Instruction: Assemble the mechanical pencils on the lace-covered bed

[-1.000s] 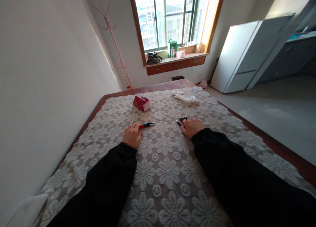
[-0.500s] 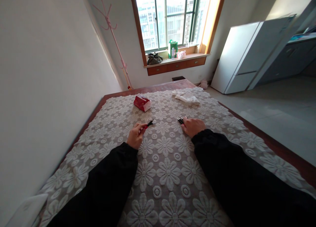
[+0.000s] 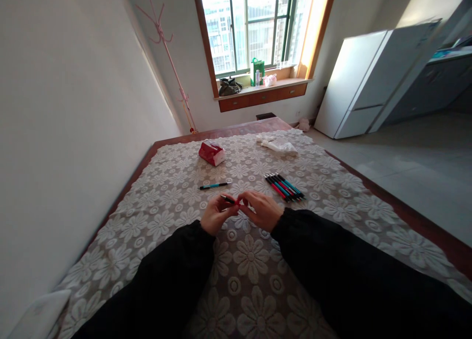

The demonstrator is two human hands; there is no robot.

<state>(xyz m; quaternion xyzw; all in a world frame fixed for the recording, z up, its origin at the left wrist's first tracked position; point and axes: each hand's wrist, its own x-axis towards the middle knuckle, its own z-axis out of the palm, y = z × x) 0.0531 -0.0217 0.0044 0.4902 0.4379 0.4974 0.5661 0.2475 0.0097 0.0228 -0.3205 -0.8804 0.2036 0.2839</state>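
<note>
The left sleeve [image 3: 165, 265] and right sleeve [image 3: 332, 250] are loose, plain and black (their finer folds lost in the dark cloth), narrowing to gathered cuffs [image 3: 281, 223] above a bare left hand [image 3: 215, 215] and bare right hand [image 3: 262, 211].

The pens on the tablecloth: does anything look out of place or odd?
Mildly: one blue pen lies by itself, angled differently from the neat row of pens to its right. A red-and-black pen is held between the left hand and right hand. I see no spill or damage.
</note>
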